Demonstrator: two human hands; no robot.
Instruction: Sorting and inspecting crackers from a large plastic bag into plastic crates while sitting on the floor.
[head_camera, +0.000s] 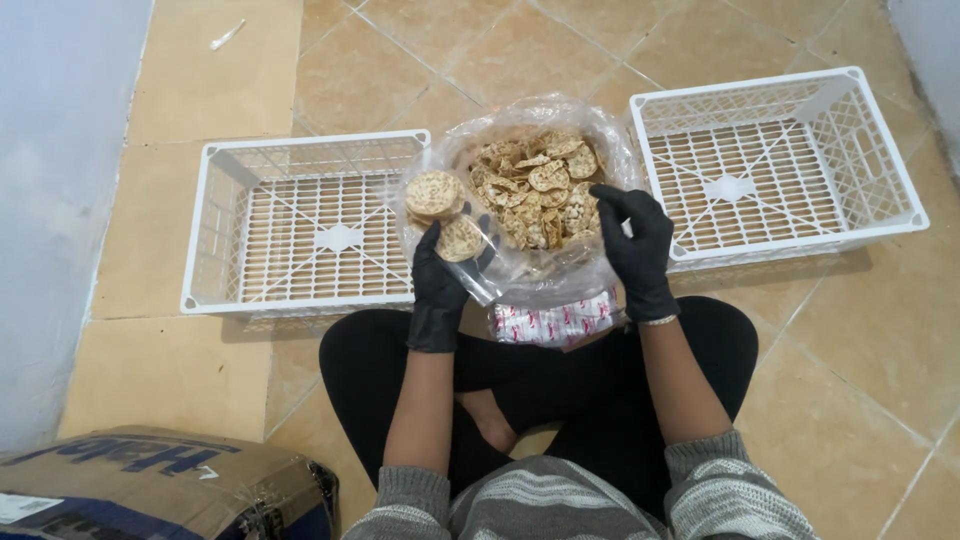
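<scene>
Left hand (440, 280) grasps small bag of crackers (445, 215); right hand (635, 245) grips large cracker bag (535, 185) rim. White crates at 9 o'clock (300, 225) and 3 o'clock (775, 160).

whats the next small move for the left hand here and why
Probably carry the crackers held by the left hand over into the left crate: the hand is already lifted clear of the open bag, and that crate sits right beside it.
</scene>
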